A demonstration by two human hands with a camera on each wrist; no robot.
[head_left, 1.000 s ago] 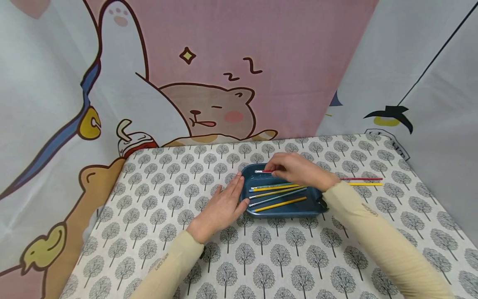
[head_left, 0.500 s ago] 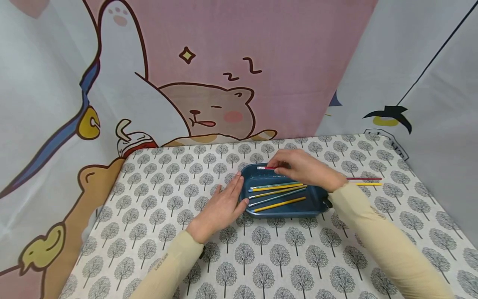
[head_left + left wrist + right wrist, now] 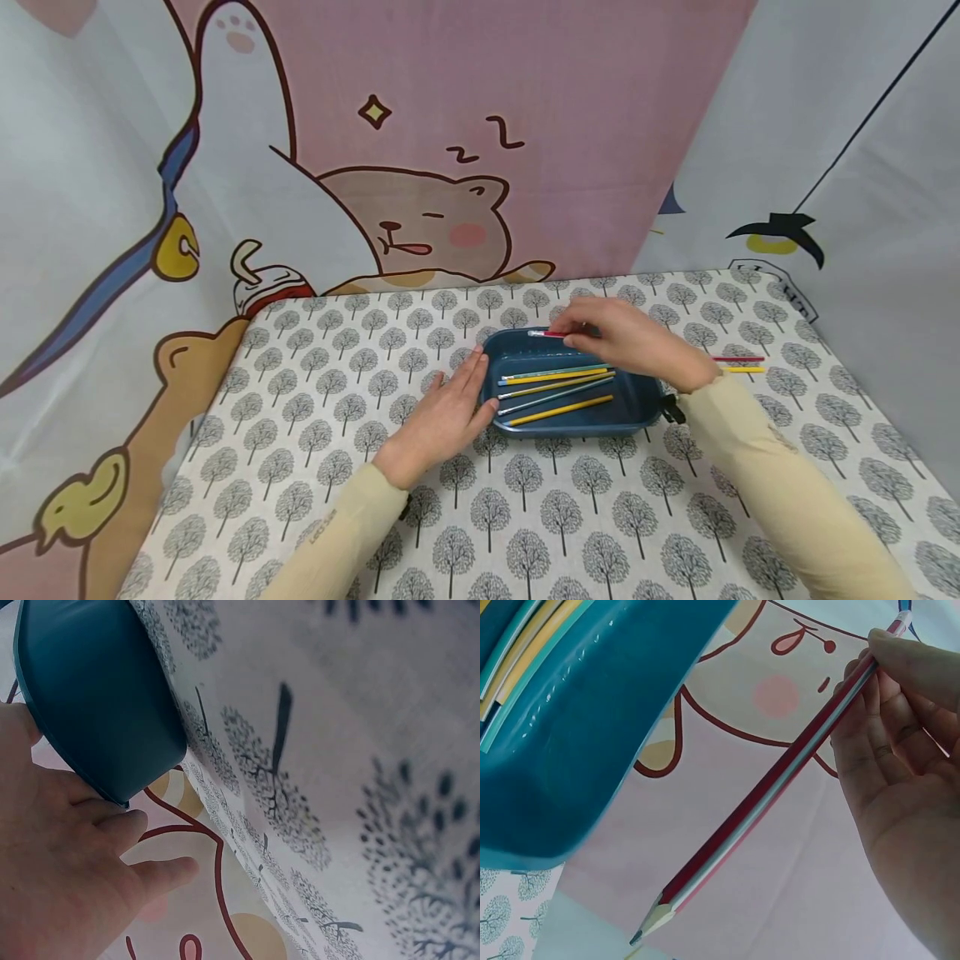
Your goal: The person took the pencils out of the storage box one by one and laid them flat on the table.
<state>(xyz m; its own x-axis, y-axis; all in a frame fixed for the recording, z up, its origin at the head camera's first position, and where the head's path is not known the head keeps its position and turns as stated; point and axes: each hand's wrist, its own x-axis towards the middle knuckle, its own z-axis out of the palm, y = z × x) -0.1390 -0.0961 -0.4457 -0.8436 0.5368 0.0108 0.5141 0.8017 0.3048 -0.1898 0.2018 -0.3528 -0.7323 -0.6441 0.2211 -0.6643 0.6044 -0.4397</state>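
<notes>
My right hand (image 3: pixel 626 337) pinches a red-and-white striped pencil (image 3: pixel 772 780) near its eraser end, over the back edge of a dark blue tray (image 3: pixel 570 431). In the right wrist view its sharpened tip points down and away from the hand, beside the tray wall. Most of the pencil is hidden behind the hand in the head view. My left hand (image 3: pixel 438 429) rests with straight fingers against the tray's left rim. Inside the tray lie several pencils, among them a yellow pencil (image 3: pixel 561 410) at the front and a green one (image 3: pixel 558 395) behind it.
To the right of the tray, a red pencil (image 3: pixel 741 359) and a yellow pencil (image 3: pixel 744 370) lie on the tree-patterned tablecloth (image 3: pixel 525 517), partly covered by the right forearm. A printed cartoon curtain (image 3: pixel 600 125) stands along the table's back edge.
My right hand, with the striped pencil, has moved slightly right and up toward the tray's back edge. The left hand, tray and other pencils have stayed in place.
</notes>
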